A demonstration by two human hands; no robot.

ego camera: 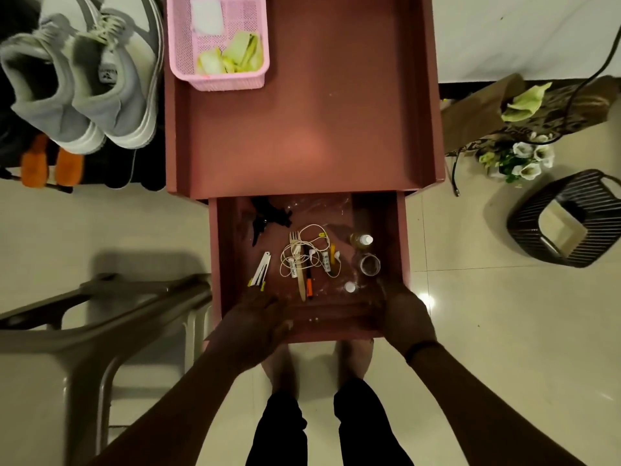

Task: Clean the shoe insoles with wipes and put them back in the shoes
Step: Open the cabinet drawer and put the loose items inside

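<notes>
A person stands over a pink bedside cabinet [433,95], both hands on the front of its pulled-out drawer [221,250] at six o'clock in the view. The left hand [258,317] lies over the drawer's front-left corner and the right hand [405,317] over its front-right corner — well apart, one at each end of the front edge. In the dim light it cannot be told whether the fingers curl round the edge or merely rest on it.

The grey shoes [84,82] sit side by side at ten o'clock, beside the cabinet and well away from both hands. No insole can be made out from here. A pink basket [181,45] on the cabinet's top surface at twelve o'clock holds a white folded pad [206,15] and crumpled yellow-green cloths [232,57]; whether either is a wipe is unclear.

Inside the drawer lie tangled white earphones [309,253], a wooden fork [297,264], a small bottle [361,239] and a clear round jar [369,264].

The likely risk — the drawer appears nearly fully out, so a further pull could tip it off its runners and spill the loose contents onto the tiled floor [504,331]. A hard shove shut could instead topple the bottle or trap the earphone cord.
</notes>
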